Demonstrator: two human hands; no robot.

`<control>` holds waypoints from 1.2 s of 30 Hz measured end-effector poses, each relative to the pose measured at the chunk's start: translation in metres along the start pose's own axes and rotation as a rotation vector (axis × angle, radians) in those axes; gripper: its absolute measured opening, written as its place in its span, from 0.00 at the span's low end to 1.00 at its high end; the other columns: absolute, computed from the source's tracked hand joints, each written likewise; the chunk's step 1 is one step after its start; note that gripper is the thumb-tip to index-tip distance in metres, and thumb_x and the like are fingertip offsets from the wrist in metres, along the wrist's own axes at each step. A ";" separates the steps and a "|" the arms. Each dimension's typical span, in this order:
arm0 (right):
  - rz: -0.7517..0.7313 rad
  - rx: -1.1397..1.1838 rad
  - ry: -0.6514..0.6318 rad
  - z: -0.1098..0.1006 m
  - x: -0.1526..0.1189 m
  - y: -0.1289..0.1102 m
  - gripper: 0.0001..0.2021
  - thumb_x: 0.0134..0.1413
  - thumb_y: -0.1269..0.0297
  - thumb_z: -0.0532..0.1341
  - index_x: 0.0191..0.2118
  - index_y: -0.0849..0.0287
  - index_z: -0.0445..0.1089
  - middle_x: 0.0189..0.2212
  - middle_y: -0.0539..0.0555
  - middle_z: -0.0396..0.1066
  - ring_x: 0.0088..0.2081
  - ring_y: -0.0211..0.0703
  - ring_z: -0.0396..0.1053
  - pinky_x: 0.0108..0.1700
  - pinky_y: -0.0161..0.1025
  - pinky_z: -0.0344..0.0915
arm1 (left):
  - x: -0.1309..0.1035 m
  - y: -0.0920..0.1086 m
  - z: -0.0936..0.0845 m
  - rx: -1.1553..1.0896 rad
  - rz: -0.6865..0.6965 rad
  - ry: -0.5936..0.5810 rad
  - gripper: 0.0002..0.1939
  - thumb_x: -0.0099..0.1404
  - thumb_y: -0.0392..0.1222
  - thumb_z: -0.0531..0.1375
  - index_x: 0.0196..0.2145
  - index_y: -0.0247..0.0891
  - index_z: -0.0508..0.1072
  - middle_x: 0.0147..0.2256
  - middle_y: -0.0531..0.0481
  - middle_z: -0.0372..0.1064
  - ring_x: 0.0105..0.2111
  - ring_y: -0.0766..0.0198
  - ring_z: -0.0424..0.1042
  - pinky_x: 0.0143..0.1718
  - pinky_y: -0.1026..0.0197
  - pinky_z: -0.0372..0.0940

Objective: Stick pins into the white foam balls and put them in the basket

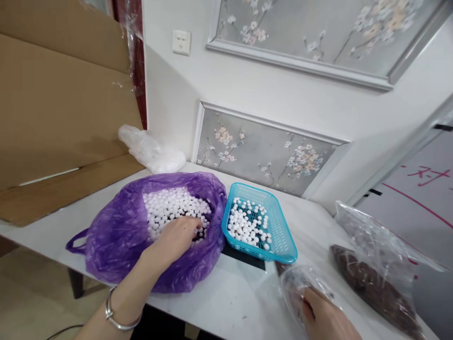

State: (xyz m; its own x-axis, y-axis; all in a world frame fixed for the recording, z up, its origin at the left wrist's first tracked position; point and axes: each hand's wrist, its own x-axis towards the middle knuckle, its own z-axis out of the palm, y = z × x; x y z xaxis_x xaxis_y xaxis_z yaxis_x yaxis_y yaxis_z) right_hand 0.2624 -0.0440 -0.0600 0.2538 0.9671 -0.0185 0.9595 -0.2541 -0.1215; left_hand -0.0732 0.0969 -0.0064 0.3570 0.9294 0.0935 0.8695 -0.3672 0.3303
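My left hand (180, 236), with a silver bangle on its wrist, reaches into an open purple plastic bag (120, 226) full of small white balls (173, 203). Its fingers curl down among the balls at the bag's right side, beside some dark material; what they grip is hidden. At the lower right, my right hand (327, 314) is closed on the edge of a clear plastic bag (295, 283). Between the hands stands a blue perforated basket (283, 236) with a layer of similar white balls (244, 226) in it.
A clear bag of dark brown material (375, 283) lies on the right of the white table (226, 302). A large cardboard box (63, 104) stands at the left, with a white plastic bag (155, 151) beside it. A framed panelled wall (170, 85) closes off the back.
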 end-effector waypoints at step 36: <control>-0.010 0.056 0.213 0.027 0.000 -0.005 0.11 0.59 0.68 0.49 0.28 0.50 0.64 0.24 0.52 0.77 0.25 0.50 0.77 0.24 0.39 0.64 | -0.045 0.081 0.065 -1.531 -0.197 -0.201 0.18 0.51 0.54 0.71 0.31 0.35 0.81 0.25 0.49 0.75 0.28 0.62 0.71 0.35 0.60 0.65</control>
State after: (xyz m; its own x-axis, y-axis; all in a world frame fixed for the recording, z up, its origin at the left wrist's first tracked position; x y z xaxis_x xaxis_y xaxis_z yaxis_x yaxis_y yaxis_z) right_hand 0.2541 -0.0422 -0.0859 0.2701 0.9434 0.1924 0.9553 -0.2375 -0.1762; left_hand 0.0032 0.0228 -0.0446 0.4304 0.8907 -0.1463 -0.2140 0.2581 0.9421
